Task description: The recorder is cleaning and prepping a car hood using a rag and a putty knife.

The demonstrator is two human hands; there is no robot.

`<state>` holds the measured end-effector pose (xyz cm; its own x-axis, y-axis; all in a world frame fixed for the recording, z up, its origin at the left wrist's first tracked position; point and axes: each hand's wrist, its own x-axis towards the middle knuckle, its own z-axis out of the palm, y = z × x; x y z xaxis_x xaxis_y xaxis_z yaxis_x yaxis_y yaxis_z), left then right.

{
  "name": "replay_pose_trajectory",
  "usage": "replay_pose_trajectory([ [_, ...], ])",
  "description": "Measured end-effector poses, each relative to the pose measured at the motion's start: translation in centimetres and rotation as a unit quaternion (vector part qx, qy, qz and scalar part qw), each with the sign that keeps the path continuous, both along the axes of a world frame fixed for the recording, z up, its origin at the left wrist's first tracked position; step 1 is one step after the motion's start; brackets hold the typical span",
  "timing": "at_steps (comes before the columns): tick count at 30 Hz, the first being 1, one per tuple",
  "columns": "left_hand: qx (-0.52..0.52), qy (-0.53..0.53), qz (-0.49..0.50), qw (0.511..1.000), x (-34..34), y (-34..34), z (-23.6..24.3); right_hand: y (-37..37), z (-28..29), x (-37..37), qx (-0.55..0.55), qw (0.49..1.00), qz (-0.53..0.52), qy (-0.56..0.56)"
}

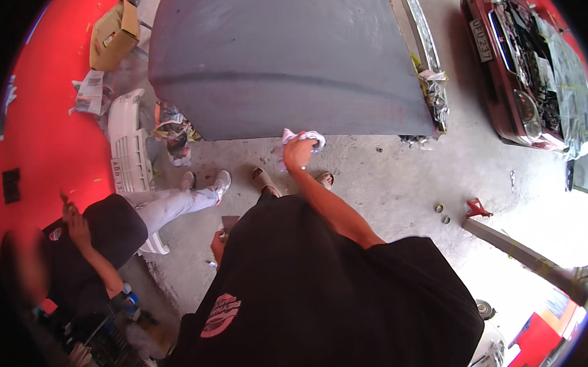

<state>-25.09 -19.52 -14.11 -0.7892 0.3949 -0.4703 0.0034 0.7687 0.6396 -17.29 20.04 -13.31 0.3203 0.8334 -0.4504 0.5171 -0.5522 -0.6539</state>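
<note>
My right hand [297,155] is stretched forward and closed around a crumpled whitish cloth [313,136]. The cloth is at the near edge of a large matte grey car hood [281,46]; whether it touches the panel I cannot tell. Low beside my body on the left, my left hand [217,247] is partly hidden by my black shirt. Its fingers are closed on a flat brownish-grey piece [230,222] whose kind is not clear.
A person [102,231] sits at the left, near a white bumper [127,145] and a cardboard box [113,35]. Crumpled masking paper [436,92] hangs at the hood's right corner. A dark red car [508,62] stands right, with a red jack stand [478,208] on the floor.
</note>
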Motion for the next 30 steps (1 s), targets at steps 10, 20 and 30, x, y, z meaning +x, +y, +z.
replay_pose_trajectory([
  [10,-0.061,0.045,-0.031,0.997,-11.3,-3.5,-1.4,-8.2,-4.4,-5.5,0.091,0.937,0.334,0.044],
  [20,-0.017,0.018,-0.021,0.999,-14.5,-3.4,-3.7,-3.0,-4.2,-0.9,0.03,0.992,0.119,-0.024],
  [30,-0.017,-0.048,0.07,0.996,-10.4,-7.0,-4.9,-10.3,-0.1,-17.4,0.016,0.9,0.435,0.019],
])
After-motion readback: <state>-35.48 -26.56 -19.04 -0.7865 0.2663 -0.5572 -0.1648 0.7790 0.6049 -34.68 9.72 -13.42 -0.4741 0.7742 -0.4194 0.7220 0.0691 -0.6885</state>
